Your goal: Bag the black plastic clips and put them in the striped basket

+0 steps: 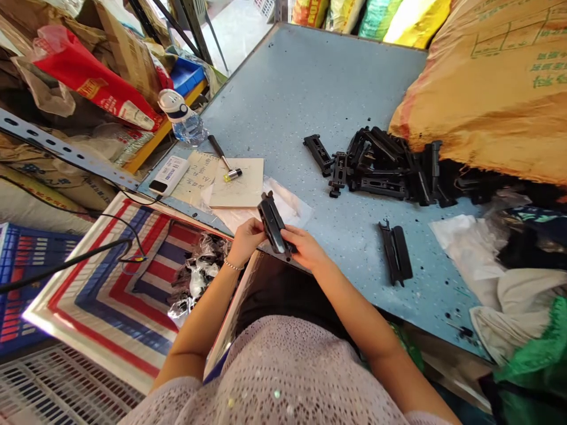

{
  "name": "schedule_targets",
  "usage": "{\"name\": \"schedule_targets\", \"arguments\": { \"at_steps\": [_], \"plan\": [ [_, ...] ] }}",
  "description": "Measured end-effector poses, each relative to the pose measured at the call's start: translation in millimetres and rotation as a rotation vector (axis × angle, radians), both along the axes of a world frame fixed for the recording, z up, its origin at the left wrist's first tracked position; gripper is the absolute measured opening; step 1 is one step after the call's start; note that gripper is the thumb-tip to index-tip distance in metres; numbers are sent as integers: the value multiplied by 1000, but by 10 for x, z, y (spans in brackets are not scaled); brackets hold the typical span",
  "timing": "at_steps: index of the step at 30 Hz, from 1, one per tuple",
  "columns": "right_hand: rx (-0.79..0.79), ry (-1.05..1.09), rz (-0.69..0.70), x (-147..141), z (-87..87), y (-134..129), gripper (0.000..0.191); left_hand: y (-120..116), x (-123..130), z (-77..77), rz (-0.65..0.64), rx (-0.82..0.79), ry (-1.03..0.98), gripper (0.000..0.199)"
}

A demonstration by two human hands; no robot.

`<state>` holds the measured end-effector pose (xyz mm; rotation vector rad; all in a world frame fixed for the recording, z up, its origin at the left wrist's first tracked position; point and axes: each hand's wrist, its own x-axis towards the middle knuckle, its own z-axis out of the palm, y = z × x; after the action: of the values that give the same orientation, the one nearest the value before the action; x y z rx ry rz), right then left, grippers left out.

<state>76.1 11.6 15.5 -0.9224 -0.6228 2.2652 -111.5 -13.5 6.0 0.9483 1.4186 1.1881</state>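
Fingertips of right hand partly hidden behind black part.

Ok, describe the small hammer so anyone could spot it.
On the blue table, find the pale square board beyond the left hand. The hammer rests its head there, black grip jutting off the far edge. Its yellow end sets it apart from the black parts.

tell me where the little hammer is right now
In the head view, the hammer is left of center on the blue table, its head on the pale square board, near the clear bottle.
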Motion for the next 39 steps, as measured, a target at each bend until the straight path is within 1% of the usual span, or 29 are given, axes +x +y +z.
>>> {"name": "schedule_targets", "arguments": {
  "at_steps": [2, 3, 5, 6, 7, 8, 9, 10, 12, 13, 14, 15, 16, 17, 18, 20, 21, 23, 25, 27, 28, 29, 32, 34, 35, 36, 37, 38, 39],
  "plan": [
    [-12, -9, -27, 9, -78, 44, 32, -26, -37, 12, 44, 67, 11, 28],
    [-17, -18, -50, 62, -121, 49, 33, -37, -68, 18, 59, 110, 51, 23],
    [-21, -48, -94, 209, -194, 16, 35, -50, -118, 21, 15, 189, 244, 4],
    [-13, -73, -104, 285, -216, -21, 36, -50, -126, 14, -44, 217, 382, 11],
    [13, -107, -103, 355, -225, -69, 36, -46, -122, 3, -119, 235, 522, 22],
    [64, -154, -102, 418, -219, -124, 36, -39, -105, -14, -192, 248, 643, 32],
    [148, -220, -114, 474, -199, -182, 36, -30, -80, -32, -242, 264, 734, 39],
    [263, -308, -140, 525, -165, -241, 35, -21, -51, -48, -262, 281, 791, 45],
    [530, -510, -188, 619, -70, -346, 31, -13, 5, -66, -248, 310, 836, 51],
    [648, -590, -173, 661, -18, -385, 30, -18, 27, -62, -235, 320, 839, 52],
    [736, -642, -115, 696, 28, -413, 29, -31, 44, -48, -232, 331, 837, 54],
    [788, -667, -35, 722, 62, -426, 29, -53, 59, -25, -241, 344, 833, 55],
    [803, -673, 43, 736, 78, -425, 29, -83, 72, 4, -256, 360, 829, 56],
    [780, -668, 90, 735, 76, -409, 28, -122, 84, 36, -274, 383, 827, 58],
    [721, -658, 94, 720, 53, -382, 27, -167, 98, 67, -295, 408, 826, 60],
    [505, -578, -12, 656, -32, -313, 25, -267, 130, 112, -349, 448, 838, 62],
    [373, -488, -77, 611, -82, -283, 27, -316, 150, 120, -380, 454, 859, 62],
    [136, -242, -162, 512, -163, -259, 35, -397, 192, 103, -419, 437, 947, 59],
    [-5, -21, -198, 415, -198, -292, 44, -440, 238, 55, -363, 397, 1081, 57],
    [-74, 107, -210, 340, -188, -355, 49, -447, 284, 5, -280, 386, 1187, 63],
    [-93, 135, -217, 318, -174, -383, 49, -443, 305, -12, -265, 402, 1212, 69],
    [-105, 143, -225, 306, -159, -401, 49, -439, 324, -20, -276, 433, 1218, 75],
    [-96, 65, -244, 332, -136, -392, 53, -441, 368, 13, -350, 538, 1185, 83],
    [-29, -52, -301, 362, -149, -363, 60, -461, 400, 70, -350, 574, 1157, 83],
    [29, -118, -343, 369, -162, -354, 64, -475, 424, 99, -376, 610, 1145, 82],
    [100, -179, -390, 367, -175, -352, 68, -491, 454, 123, -438, 663, 1132, 81],
    [169, -224, -424, 355, -187, -359, 69, -507, 488, 141, -532, 730, 1118, 80],
    [213, -245, -432, 335, -195, -377, 65, -521, 523, 152, -637, 796, 1102, 77],
    [219, -239, -412, 311, -197, -404, 58, -533, 553, 157, -726, 840, 1089, 73]
  ]
}}
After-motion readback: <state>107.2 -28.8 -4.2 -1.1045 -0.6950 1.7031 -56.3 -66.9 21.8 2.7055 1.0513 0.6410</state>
